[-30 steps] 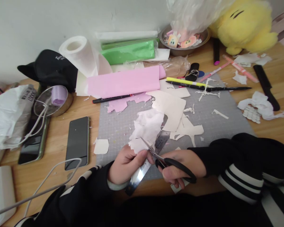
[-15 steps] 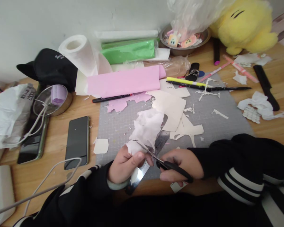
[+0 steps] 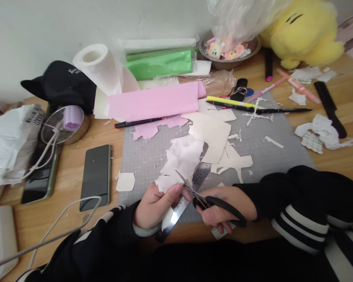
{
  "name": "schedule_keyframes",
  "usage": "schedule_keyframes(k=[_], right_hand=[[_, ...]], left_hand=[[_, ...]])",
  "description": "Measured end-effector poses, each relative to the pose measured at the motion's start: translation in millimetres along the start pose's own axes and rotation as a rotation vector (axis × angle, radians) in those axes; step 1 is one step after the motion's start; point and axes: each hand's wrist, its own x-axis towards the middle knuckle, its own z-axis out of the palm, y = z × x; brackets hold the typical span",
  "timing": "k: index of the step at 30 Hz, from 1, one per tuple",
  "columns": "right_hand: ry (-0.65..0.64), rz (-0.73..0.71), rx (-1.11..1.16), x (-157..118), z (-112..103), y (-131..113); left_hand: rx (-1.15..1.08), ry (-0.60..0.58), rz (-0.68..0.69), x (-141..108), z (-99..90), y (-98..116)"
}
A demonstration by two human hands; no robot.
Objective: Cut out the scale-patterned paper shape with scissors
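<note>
My left hand pinches the near end of a thin, crumpled white paper sheet between thumb and fingers. Black-handled scissors are in my right hand, their blades parted and crossing the paper close to my left thumb. A dark slit shows in the paper left of the blade tips. Beneath the hands, a metal ruler lies slanted, partly covered by the paper and my left hand. Cream card offcuts lie on the grey cutting mat just beyond.
Folded pink sheets, a yellow marker and a black pen lie farther back. A phone rests on the left. A comb and paper scraps are at right; a metal bowl and yellow plush toy stand behind.
The scissors have opened wider, and my right hand has shifted slightly right with its fingers spreading in the handles. My left hand has stayed almost still on the paper.
</note>
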Motion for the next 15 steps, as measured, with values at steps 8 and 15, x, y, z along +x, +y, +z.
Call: schedule_keyframes(k=[8,15], right_hand=[[0.009,0.065,-0.02,-1.4,-0.1,-2.6],[0.068,0.086,-0.28,-0.1,-3.0,-1.2]], left_hand=[[0.088,-0.013,0.011,-0.2,-0.4,2.7],[0.044,-0.011,0.018,0.0,-0.5,2.2]])
